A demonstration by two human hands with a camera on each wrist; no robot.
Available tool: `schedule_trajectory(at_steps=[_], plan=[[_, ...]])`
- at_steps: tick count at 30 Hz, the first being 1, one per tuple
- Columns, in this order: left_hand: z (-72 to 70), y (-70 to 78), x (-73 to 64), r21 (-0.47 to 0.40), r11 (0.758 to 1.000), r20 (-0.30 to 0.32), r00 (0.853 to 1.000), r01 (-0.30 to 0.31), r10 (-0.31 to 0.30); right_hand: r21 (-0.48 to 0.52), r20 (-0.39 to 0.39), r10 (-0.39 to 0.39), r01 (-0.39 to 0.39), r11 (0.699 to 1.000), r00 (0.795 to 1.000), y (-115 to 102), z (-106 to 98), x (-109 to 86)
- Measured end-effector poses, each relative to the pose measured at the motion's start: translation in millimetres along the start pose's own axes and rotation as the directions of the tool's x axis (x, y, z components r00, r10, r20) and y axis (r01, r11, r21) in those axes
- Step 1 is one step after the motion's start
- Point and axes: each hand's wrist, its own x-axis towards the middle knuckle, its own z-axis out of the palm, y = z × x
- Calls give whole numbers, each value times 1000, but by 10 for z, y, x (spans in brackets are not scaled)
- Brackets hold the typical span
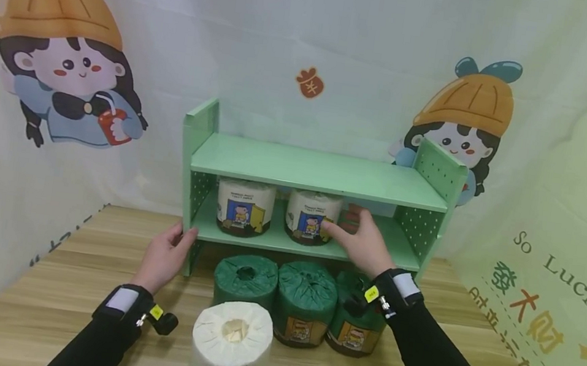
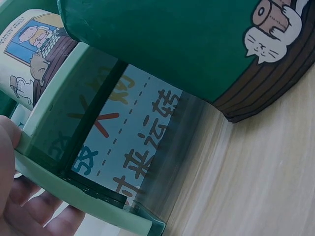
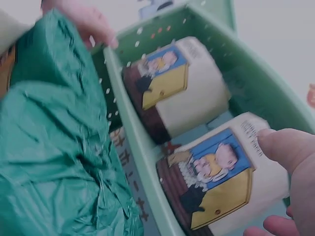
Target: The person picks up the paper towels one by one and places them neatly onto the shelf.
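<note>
A green two-tier shelf (image 1: 317, 171) stands on the wooden table. Two white toilet-paper rolls sit on its lower board. My right hand (image 1: 361, 238) curls round the right-hand white roll (image 1: 310, 216), thumb (image 3: 283, 145) on its wrapper (image 3: 216, 182) and fingers behind it. The other white roll (image 1: 244, 207) stands free to its left. My left hand (image 1: 167, 253) grips the shelf's front left upright (image 2: 59, 98), thumb in front and fingers (image 2: 34, 211) behind.
Three green-wrapped rolls (image 1: 245, 279) (image 1: 305, 302) (image 1: 355, 327) stand in a row on the table under the shelf front. One more white roll (image 1: 231, 345) stands nearest me. Printed cloth walls close in the left, back and right.
</note>
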Motion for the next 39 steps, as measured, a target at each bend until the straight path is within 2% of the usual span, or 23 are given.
schedule_trajectory(at_steps=[6,15,26,29,35,39], plan=[[8,-3,7,3,1000,-2,1000,-8,8,23,-4,-33,33,999,999,-17,-52,-178],[10,8,-3,3,1000,2,1000,-5,5,40,51,-95,93,995,994,-36,14,-524],[4,21,-6,2,1000,0,1000,1,-1,126,123,-205,190,974,971,-79,168,-978],[3,22,-9,6,1000,-1,1000,1,-1,151,159,-215,191,970,964,-89,238,-1105],[3,22,-11,15,1000,-6,1000,2,-2,190,254,-179,132,973,950,-59,412,-1311],[6,19,-11,18,1000,-7,1000,3,-3,208,322,-167,102,973,932,-20,532,-1400]])
